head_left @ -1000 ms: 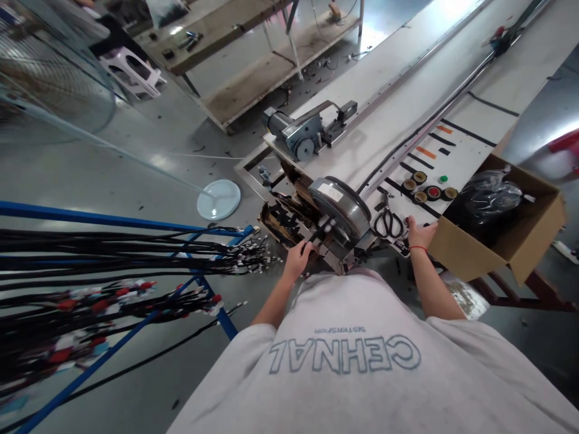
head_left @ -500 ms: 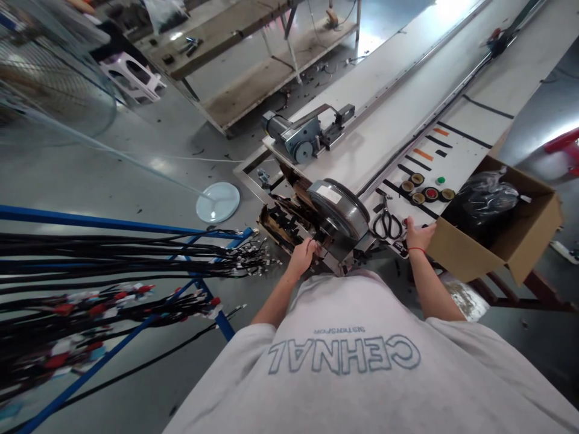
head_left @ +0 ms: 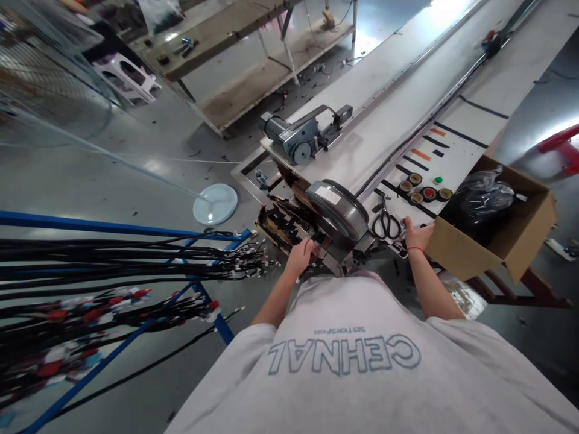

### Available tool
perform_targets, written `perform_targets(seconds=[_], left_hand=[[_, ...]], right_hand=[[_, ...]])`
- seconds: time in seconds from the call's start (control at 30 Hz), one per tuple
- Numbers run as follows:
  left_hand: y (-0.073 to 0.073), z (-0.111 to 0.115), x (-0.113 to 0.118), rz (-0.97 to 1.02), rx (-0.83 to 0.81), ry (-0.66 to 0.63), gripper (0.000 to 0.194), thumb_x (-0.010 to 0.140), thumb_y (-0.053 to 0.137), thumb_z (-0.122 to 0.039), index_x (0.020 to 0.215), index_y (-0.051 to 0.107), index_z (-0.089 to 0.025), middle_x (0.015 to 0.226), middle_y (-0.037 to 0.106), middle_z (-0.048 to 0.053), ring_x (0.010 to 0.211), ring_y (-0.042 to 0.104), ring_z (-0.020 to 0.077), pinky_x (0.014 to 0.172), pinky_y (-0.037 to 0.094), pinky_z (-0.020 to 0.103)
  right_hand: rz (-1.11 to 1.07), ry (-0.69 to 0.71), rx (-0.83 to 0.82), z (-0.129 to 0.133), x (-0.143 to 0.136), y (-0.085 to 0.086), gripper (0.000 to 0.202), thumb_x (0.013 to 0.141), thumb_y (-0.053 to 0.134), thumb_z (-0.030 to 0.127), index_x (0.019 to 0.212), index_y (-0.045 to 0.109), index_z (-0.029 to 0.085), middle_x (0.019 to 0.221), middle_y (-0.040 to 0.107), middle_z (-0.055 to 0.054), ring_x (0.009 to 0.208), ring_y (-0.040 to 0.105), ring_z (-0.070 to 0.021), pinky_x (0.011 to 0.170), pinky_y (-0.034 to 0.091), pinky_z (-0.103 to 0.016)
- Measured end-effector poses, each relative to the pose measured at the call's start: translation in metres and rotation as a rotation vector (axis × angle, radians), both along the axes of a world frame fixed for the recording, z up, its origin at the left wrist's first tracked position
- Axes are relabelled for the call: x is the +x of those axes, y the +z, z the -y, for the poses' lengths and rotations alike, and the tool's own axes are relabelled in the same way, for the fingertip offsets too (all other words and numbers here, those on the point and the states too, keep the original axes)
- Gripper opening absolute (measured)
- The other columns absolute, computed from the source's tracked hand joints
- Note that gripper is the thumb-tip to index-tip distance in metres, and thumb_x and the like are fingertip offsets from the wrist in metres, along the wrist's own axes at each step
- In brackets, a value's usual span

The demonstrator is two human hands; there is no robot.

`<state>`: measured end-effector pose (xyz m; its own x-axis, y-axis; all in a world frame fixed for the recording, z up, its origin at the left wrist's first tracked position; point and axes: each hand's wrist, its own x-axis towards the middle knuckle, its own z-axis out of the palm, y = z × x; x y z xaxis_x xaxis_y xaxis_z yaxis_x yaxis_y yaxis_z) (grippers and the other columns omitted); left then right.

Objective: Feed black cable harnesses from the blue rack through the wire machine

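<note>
My left hand (head_left: 301,255) is closed at the near end of the long white bench, beside a large dark reel (head_left: 337,208); what its fingers hold is too small to make out. My right hand (head_left: 417,235), a red band at its wrist, rests at the bench's near right corner with its fingers apart. Black-handled scissors (head_left: 386,225) lie between the reel and my right hand. Beyond that hand are several tape rolls (head_left: 429,193) and a small green object (head_left: 438,179).
An open cardboard box (head_left: 527,223) with a black plastic bag stands at the right. At the left, a blue rack (head_left: 217,322) carries bundles of black cables. A motor unit (head_left: 292,140) sits on the bench (head_left: 393,102). A round pale base (head_left: 215,204) stands on the floor.
The whole view has shifted slightly, so the bench and box appear a little further left. Both hands keep nearly the same places and poses.
</note>
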<state>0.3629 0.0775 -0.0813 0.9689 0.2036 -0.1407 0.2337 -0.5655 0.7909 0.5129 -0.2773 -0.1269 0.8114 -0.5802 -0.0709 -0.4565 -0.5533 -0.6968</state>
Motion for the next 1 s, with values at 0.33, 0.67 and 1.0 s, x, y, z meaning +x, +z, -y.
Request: perform_targets(seconds=[0.33,0.67,1.0], left_hand=[[-0.004,0.002,-0.001,0.013,-0.064,0.046,0.05,0.095,0.029,-0.056,0.074,0.054,-0.018,0.065,0.059,0.002,0.065,0.058,0.0154,0.069,0.045,0.027],[-0.002,-0.001,0.001,0.022,-0.083,0.048,0.053,0.094,0.029,-0.06,0.076,0.056,-0.018,0.063,0.057,0.002,0.06,0.055,0.0143,0.064,0.044,0.026],[-0.014,-0.004,-0.002,-0.022,-0.166,0.07,0.052,0.092,0.033,-0.062,0.077,0.056,-0.018,0.062,0.054,0.0,0.059,0.051,0.013,0.062,0.043,0.025]], right_hand=[[0.059,-0.024,-0.017,0.002,0.001,-0.008,0.098,0.074,0.059,0.062,0.14,0.031,-0.005,0.143,0.036,-0.033,0.135,0.034,-0.0382,0.112,0.026,-0.05],[-0.012,-0.023,-0.02,0.0,0.001,0.0,0.092,0.077,0.059,0.057,0.139,0.03,-0.004,0.141,0.037,-0.034,0.134,0.035,-0.0393,0.111,0.027,-0.05],[0.0,-0.028,-0.012,0.001,0.001,-0.001,0.094,0.075,0.059,0.06,0.139,0.03,-0.002,0.14,0.037,-0.033,0.134,0.035,-0.0401,0.11,0.028,-0.052]])
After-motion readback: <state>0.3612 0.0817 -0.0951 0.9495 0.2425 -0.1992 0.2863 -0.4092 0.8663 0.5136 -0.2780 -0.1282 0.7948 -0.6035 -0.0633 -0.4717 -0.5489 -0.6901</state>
